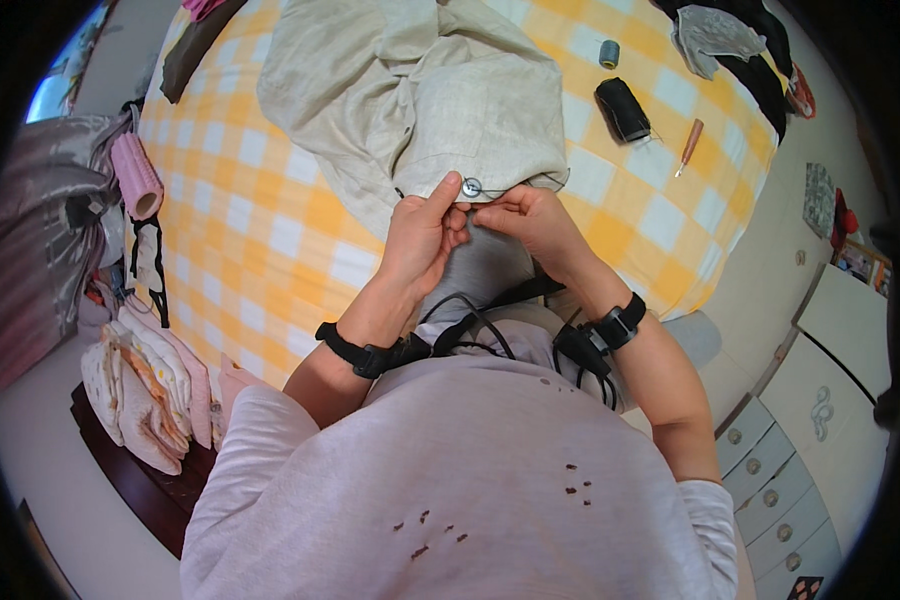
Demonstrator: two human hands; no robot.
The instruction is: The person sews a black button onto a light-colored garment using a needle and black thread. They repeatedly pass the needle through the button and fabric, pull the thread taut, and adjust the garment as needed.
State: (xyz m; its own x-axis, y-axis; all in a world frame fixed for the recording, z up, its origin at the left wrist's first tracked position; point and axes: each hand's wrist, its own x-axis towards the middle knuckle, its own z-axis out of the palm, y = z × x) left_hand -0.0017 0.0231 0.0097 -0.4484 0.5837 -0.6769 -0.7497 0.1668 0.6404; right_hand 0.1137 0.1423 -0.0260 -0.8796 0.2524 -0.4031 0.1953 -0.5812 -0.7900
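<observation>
A light beige linen garment (480, 97) with a patch pocket is spread before me, its near edge drawn up over my lap. My left hand (424, 236) grips that edge, thumb on top beside a round button (472, 187). On the other side of the button, my right hand (536, 225) pinches the same edge between thumb and bent fingers. Dark thread (562, 181) runs from the button to the right fingers and loops out past them. Whether a needle is between those fingertips is hidden.
On the yellow checked bedspread (270, 217), right of the garment, lie a grey thread spool (609, 54), a black thread spool (622, 110) and a seam ripper (690, 148). A pink foam roller (136, 176) and folded quilted cloths (146, 390) are at left. A drawer cabinet (776, 480) stands right.
</observation>
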